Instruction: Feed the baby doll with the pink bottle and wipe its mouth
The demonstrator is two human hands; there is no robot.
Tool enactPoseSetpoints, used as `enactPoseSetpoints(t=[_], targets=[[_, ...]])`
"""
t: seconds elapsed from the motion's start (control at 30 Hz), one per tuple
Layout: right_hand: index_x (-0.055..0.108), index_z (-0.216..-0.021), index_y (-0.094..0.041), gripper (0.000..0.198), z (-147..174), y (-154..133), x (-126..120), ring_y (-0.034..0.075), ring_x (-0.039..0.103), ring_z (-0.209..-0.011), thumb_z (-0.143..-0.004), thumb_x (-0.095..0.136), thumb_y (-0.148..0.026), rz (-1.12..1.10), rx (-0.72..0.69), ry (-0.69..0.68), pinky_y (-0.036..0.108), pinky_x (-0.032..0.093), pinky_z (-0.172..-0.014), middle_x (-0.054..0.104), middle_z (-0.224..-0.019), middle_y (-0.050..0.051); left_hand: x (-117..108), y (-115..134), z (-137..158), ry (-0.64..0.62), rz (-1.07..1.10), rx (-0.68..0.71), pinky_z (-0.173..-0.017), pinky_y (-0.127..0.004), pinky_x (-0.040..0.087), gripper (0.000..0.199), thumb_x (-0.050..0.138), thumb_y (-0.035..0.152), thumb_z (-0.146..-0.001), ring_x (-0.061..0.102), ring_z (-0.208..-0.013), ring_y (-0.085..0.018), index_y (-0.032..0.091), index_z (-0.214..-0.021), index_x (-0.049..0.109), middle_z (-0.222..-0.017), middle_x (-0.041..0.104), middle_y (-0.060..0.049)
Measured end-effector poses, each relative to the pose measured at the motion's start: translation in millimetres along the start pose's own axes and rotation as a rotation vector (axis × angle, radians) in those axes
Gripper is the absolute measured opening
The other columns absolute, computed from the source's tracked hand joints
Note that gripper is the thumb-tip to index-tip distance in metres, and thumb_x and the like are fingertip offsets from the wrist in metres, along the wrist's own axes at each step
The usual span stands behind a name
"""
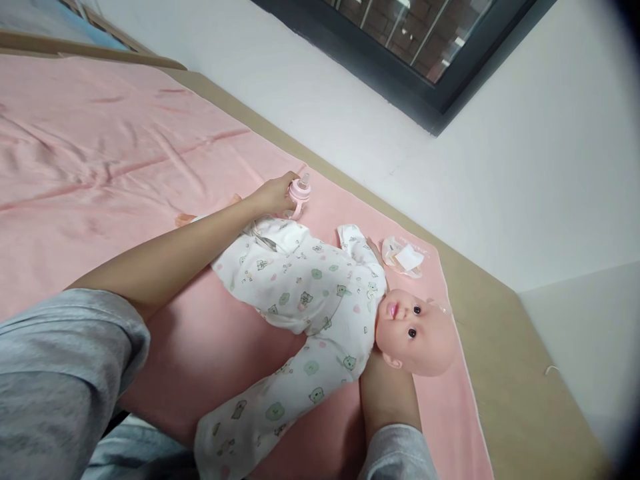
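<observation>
Nearest me, my rolled grey sleeves (75,373) fill the lower left and bottom edge of the frame. Across the middle lies a doll (320,283) in a white printed suit, its head at right of centre and its feet toward the left, on a pink blanket (175,313). My right forearm passes under its neck; my right hand (373,251) seems to show only as a sliver by the far sleeve, so I cannot tell how its fingers stand. Well apart from it, my left hand (277,195) is clamped around a pink-topped baby bottle (300,191), just above the frame's centre, teat upward. Right of centre, near the doll's far sleeve, lies a clear packet (404,257). Beyond, a white wall (350,133) carries a dark-framed window (420,93), upper right.
</observation>
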State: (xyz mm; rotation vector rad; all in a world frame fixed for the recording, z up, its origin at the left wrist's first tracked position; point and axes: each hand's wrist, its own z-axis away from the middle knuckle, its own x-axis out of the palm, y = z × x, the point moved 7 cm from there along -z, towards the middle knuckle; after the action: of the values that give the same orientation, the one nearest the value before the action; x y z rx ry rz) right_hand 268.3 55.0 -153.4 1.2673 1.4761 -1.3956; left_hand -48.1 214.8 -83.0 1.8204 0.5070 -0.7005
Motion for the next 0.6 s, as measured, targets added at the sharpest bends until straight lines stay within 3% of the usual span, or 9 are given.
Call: enactPoseSetpoints(t=[0.13, 0.23, 0.33, 0.43, 0.5, 0.6], targets=[[0.074, -0.056, -0.040, 0.022, 3, 16, -2, 0.044, 0.065, -0.105, -0.040, 0.076, -0.026, 0.137, 0.326, -0.103, 0.054, 0.054, -0.070, 0.072, -0.076, 0.004, -2, 3, 4, -0.029, -0.007, -0.073, -0.089, -0.036, 0.049, 0.075, 0.065, 0.029, -0.065, 0.063, -0.108, -0.031, 0.016, -0.136, 0.044, -0.122, 0.064, -0.013], [0.068, -0.044, -0.037, 0.024, 7, 19, -2, 0.043, 0.067, -0.095, -0.035, 0.076, -0.017, 0.251, 0.431, -0.202, 0.053, 0.053, -0.067, 0.069, -0.067, 0.006, -1, 4, 6, -0.064, 0.055, -0.103, -0.089, -0.037, 0.050, 0.082, 0.068, 0.034, -0.064, 0.062, -0.111, -0.033, 0.014, -0.139, 0.041, -0.127, 0.061, -0.015], [0.063, -0.039, -0.035, 0.021, 4, 10, 0, 0.036, 0.068, -0.089, -0.035, 0.077, -0.020, 0.264, 0.266, -0.187, 0.045, 0.054, -0.065, 0.069, -0.068, 0.006, 2, 4, 8, -0.103, 0.104, -0.107, -0.089, -0.036, 0.051, 0.086, 0.070, 0.035, -0.064, 0.062, -0.114, -0.033, 0.013, -0.141, 0.039, -0.130, 0.060, -0.017], [0.065, -0.044, -0.035, 0.012, 2, 0, -2, 0.029, 0.068, -0.090, -0.039, 0.075, -0.037, 0.231, 0.065, -0.068, 0.039, 0.054, -0.064, 0.072, -0.080, 0.005, 2, 6, 9, -0.126, 0.117, -0.115, -0.085, -0.035, 0.052, 0.092, 0.071, 0.034, -0.065, 0.064, -0.110, -0.032, 0.012, -0.145, 0.034, -0.128, 0.061, -0.018], [0.066, -0.046, -0.034, 0.012, 2, 1, -3, 0.030, 0.068, -0.092, -0.039, 0.075, -0.040, 0.226, 0.060, -0.029, 0.041, 0.054, -0.065, 0.072, -0.084, 0.005, 1, 6, 10, -0.164, 0.085, -0.140, -0.082, -0.035, 0.053, 0.098, 0.071, 0.033, -0.067, 0.067, -0.103, -0.031, 0.012, -0.151, 0.024, -0.124, 0.064, -0.018], [0.066, -0.045, -0.034, 0.014, -1, 5, -1, 0.039, 0.067, -0.099, -0.036, 0.076, -0.030, 0.197, 0.142, -0.068, 0.047, 0.053, -0.065, 0.072, -0.079, 0.006, -4, 8, 10, -0.205, -0.059, -0.174, -0.082, -0.033, 0.052, 0.111, 0.071, 0.028, -0.070, 0.067, -0.103, -0.030, 0.010, -0.157, 0.004, -0.124, 0.064, -0.019]])
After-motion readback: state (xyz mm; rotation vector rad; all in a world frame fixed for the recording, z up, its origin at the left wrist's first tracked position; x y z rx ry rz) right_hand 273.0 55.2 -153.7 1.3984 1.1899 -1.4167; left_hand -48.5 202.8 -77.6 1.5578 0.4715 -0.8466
